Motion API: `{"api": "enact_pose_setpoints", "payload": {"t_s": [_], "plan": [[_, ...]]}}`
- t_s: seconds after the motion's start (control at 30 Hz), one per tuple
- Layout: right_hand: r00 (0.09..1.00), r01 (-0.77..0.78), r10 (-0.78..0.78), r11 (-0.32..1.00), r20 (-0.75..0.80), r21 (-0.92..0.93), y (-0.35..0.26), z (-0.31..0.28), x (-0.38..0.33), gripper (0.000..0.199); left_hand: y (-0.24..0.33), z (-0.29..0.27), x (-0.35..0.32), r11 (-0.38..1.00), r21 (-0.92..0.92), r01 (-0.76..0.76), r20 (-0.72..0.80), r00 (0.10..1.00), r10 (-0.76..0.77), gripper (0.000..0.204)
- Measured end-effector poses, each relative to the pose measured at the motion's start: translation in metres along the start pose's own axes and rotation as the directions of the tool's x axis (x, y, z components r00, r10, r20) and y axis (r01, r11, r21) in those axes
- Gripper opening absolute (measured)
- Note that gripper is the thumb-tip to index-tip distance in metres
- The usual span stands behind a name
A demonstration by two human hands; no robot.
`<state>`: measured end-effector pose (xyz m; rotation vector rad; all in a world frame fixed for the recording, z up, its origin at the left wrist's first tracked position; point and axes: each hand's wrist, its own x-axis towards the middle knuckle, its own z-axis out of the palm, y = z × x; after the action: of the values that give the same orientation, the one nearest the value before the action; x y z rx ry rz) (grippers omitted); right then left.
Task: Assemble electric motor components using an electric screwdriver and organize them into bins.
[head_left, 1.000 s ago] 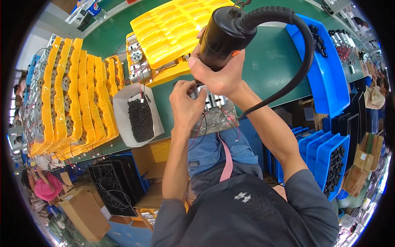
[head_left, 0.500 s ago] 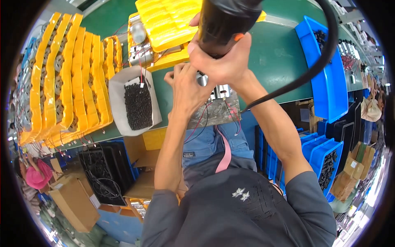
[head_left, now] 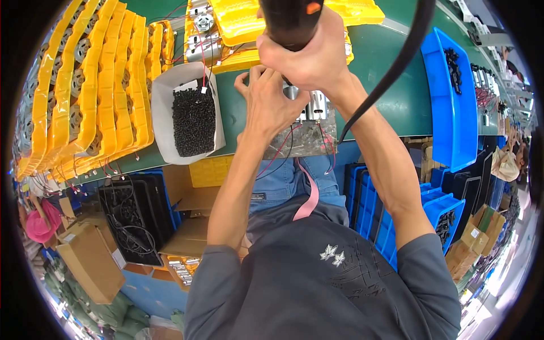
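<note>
My right hand (head_left: 320, 59) is wrapped round a thick black corded electric screwdriver (head_left: 290, 22), held upright above the work. The tool's tip is hidden behind my hands. Just left of it, my left hand (head_left: 267, 102) is bent over a silver cylindrical motor (head_left: 290, 92), thumb on the near side and fingers on the far side. Right beside this stand more silver motors (head_left: 318, 106), with red and black wires trailing toward me. They sit at a grey, shiny plate (head_left: 309, 140) at the table's near edge.
A white bin (head_left: 162, 107) of small black screws (head_left: 192, 124) stands left of my left hand. Stacked yellow trays (head_left: 107, 73) of motors rise at far left. More yellow trays (head_left: 241, 25) lie behind my hands. A blue bin (head_left: 450, 107) sits right; the tool's black cable (head_left: 391, 73) arches over my right forearm.
The whole view has shifted, so the bench sits higher in the picture. My hands keep nearly the same grip on the screwdriver and the motor.
</note>
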<state>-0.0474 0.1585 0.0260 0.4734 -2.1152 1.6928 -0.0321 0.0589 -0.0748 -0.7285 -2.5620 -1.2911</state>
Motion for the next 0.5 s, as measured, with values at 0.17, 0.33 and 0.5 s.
{"api": "enact_pose_setpoints", "payload": {"t_s": [0.17, 0.33, 0.5], "plan": [[0.992, 0.087, -0.076, 0.99, 0.096, -0.111, 0.001, 0.003, -0.001, 0.025, -0.008, 0.009, 0.002, 1.0, -0.022, -0.02, -0.018, 1.0, 0.02, 0.043], [0.995, 0.096, -0.09, 0.978, 0.04, -0.188, -0.009, 0.001, -0.006, 0.029, -0.005, 0.006, 0.0, 0.995, -0.098, 0.032, 0.045, 0.999, -0.028, 0.046], [0.935, 0.032, 0.05, 0.974, -0.351, 0.225, -0.026, -0.045, -0.042, 0.058, 0.014, -0.009, -0.007, 0.982, 0.181, 0.052, 0.067, 0.996, -0.065, 0.043]]}}
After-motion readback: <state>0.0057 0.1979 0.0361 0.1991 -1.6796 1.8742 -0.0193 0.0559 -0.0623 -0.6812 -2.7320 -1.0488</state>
